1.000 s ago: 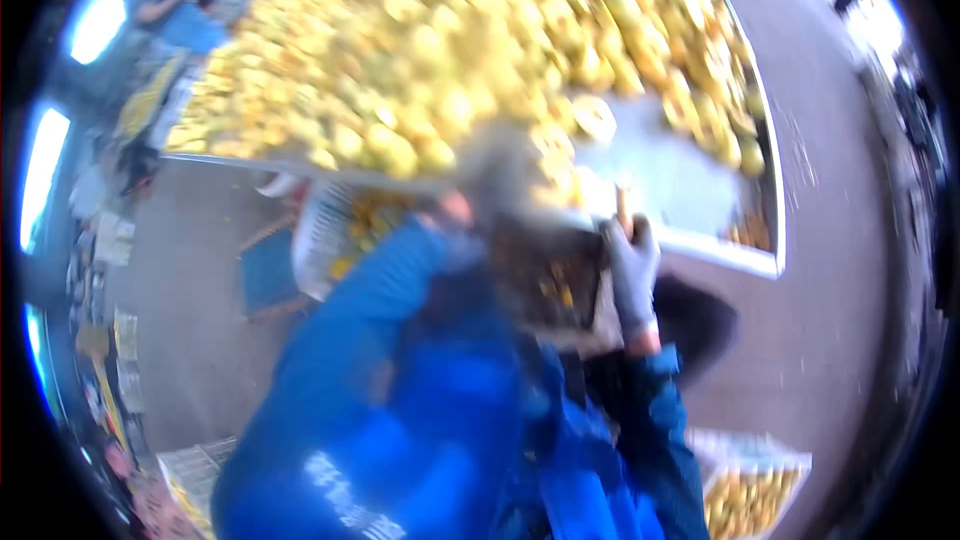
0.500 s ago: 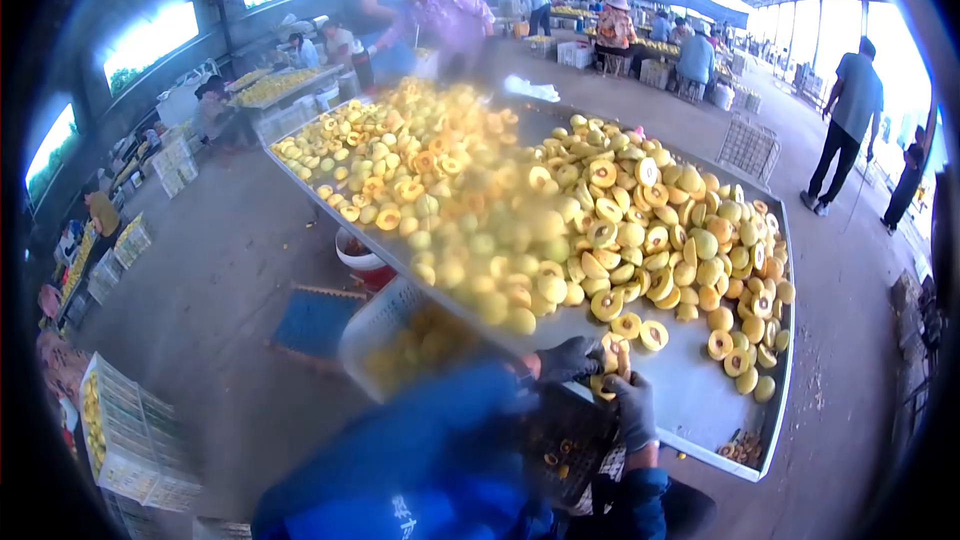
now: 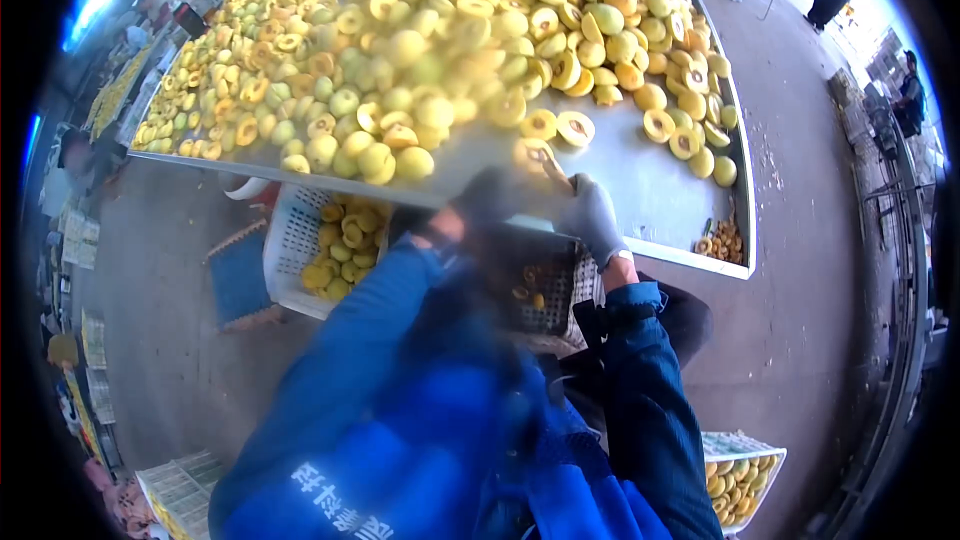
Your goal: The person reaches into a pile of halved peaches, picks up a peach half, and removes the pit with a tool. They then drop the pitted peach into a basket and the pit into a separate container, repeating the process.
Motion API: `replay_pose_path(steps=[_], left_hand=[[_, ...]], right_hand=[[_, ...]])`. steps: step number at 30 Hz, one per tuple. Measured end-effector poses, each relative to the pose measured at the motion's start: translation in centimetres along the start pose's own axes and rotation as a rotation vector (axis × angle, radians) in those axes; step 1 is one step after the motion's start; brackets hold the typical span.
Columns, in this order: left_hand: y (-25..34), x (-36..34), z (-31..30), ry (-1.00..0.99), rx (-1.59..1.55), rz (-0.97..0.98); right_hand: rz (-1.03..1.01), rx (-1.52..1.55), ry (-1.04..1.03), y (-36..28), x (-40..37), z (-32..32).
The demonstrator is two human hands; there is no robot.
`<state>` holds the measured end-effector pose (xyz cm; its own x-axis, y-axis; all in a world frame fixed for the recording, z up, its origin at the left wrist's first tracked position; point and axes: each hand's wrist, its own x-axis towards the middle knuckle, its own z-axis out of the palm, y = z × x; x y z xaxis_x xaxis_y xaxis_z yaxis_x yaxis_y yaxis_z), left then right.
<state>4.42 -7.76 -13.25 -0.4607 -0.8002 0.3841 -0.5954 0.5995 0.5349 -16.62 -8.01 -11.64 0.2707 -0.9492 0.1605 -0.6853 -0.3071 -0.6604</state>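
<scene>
Halved yellow peaches [image 3: 575,128], some with the pit showing, lie heaped on a metal-topped table [image 3: 640,180]. At the table's near edge my left hand [image 3: 485,202], in a dark glove and blurred, is closed on a peach half [image 3: 532,153]. Close beside it, my right hand [image 3: 592,220], in a grey glove, is closed with its fingertips toward that fruit. A short brownish thing shows between the right fingers and the peach half; its kind is too blurred to tell. Below both hands is a dark crate [image 3: 535,312] with a few fruit scraps inside.
Left under the table edge, a white basket [image 3: 290,240] holds peach pieces, beside a blue-topped stool [image 3: 238,275]. Pits [image 3: 722,240] lie in the table's right corner. A crate of peach halves [image 3: 745,480] is at lower right. Two people stand at upper right.
The view has tipped down and turned, so the table sits higher in the picture. Both hands stay together at the table edge with the peach half.
</scene>
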Motion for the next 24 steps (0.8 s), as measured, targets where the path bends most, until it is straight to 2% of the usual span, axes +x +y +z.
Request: replay_pose_path(steps=[1,3,6,8,10,11,14,15,17,19,22,24], left_hand=[[0.9,0.1,-0.5,-0.001,-0.065,-0.090],[1.2,0.1,-0.6,-0.032,-0.035,-0.134],[1.1,0.2,-0.2,0.022,-0.083,-0.150],[2.0,0.5,-0.6,0.064,-0.188,-0.144],[1.2,0.3,-0.4,0.025,-0.193,-0.144],[0.8,0.3,-0.4,0.011,-0.193,-0.141],[1.6,0.5,-0.8,-0.018,-0.033,-0.149],[2.1,0.6,-1.1,0.029,-0.093,-0.180],[3.2,1.0,-1.5,0.118,-0.214,-0.224],[4.9,1.6,-2.8,0.153,-0.048,0.021],[5.5,1.5,-3.0,0.114,-0.144,-0.021],[6.1,1.3,-3.0,0.047,-0.425,-0.270]], right_hand=[[-0.032,0.045,0.036,0.3,-0.3,0.2],[-0.107,0.120,0.084,1.0,-0.7,0.7],[-0.178,0.223,-0.034,2.0,-0.4,0.9],[-0.181,0.241,-0.079,1.7,0.0,0.5],[-0.178,0.244,-0.107,0.7,-0.1,-0.2],[-0.098,0.269,-0.106,0.0,-0.2,-0.3],[-0.202,0.124,-0.034,-0.9,-1.4,-0.7],[-0.328,0.030,0.010,-1.7,-1.8,-1.3],[-0.381,0.066,0.052,-2.4,-1.8,-2.3],[-0.188,0.330,0.025,-2.8,-2.1,-2.8],[0.272,0.710,0.032,-4.6,-3.6,-3.0],[0.311,0.708,0.111,-4.8,-4.2,-2.4]])
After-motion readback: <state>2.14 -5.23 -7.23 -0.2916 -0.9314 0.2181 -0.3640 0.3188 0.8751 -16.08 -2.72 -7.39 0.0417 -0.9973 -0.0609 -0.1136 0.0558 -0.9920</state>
